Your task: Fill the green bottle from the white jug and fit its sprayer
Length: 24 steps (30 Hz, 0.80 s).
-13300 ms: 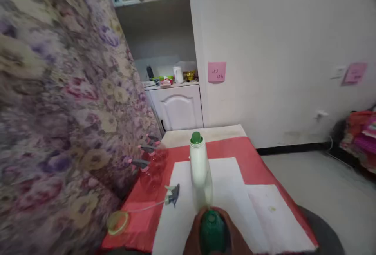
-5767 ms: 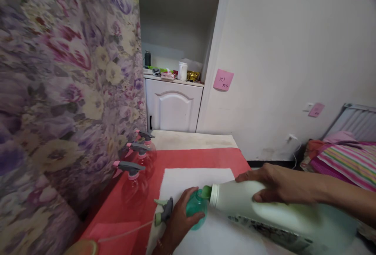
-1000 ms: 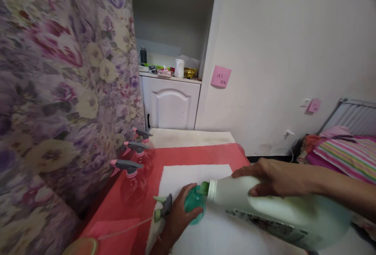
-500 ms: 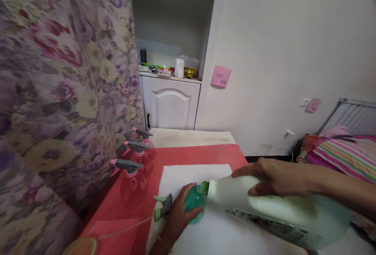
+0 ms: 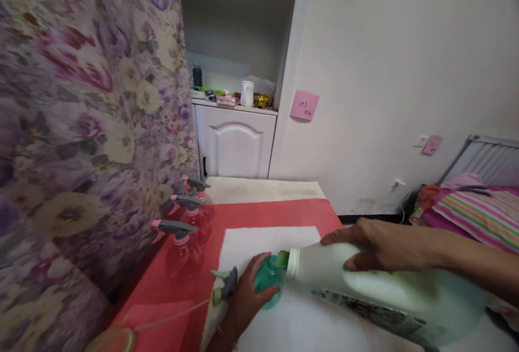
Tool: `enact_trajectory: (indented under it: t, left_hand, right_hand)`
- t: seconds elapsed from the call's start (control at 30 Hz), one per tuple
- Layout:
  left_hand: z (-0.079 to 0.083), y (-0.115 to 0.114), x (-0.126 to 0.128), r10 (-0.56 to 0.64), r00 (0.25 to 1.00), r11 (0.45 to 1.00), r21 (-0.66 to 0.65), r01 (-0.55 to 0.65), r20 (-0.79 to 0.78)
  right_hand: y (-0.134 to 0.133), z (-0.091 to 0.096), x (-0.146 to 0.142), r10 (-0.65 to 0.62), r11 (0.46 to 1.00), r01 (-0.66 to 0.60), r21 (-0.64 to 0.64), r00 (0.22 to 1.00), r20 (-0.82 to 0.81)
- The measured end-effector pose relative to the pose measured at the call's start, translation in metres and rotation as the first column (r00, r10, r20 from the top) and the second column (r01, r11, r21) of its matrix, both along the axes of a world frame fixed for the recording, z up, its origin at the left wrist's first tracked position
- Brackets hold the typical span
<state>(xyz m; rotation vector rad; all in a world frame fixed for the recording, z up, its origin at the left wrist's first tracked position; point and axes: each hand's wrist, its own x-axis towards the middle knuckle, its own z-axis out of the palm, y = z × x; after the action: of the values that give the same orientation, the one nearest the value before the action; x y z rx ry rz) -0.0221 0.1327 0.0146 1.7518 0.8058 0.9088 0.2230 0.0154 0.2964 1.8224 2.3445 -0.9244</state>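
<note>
My left hand (image 5: pixel 251 293) is wrapped round a small green spray bottle (image 5: pixel 268 283) without its spray head, on a white sheet (image 5: pixel 235 244). With my right hand (image 5: pixel 375 245) I grip a large pale-green jug (image 5: pixel 397 292), tilted nearly on its side. The jug's green spout (image 5: pixel 283 259) meets the small bottle's mouth; whether liquid runs is too small to tell. Left of my wrist lies a grey and green spray head (image 5: pixel 225 287) with its thin tube (image 5: pixel 174 314) pointing left.
Pink spray bottles (image 5: pixel 184 259) with grey heads stand along the table's left side by a floral curtain (image 5: pixel 89 141). A red cover (image 5: pixel 267 212) lies under the white sheet. A round object (image 5: pixel 111 339) sits at the lower left edge, partly cut off. Behind stands a white cabinet (image 5: pixel 237 141).
Almost nothing differs. The jug's lower end has shifted very slightly to the right, while both hands keep their hold in the same places.
</note>
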Motion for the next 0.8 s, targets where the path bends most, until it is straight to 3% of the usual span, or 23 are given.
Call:
enact_trajectory:
  t: [0.8]
  left_hand:
    - [-0.0017,0.0003,0.0002,-0.005,1.000,1.000,0.015,0.005,0.005]
  right_hand:
    - [0.0004,0.0071,-0.0057,0.020,1.000,-0.020,-0.019,1.000,-0.009]
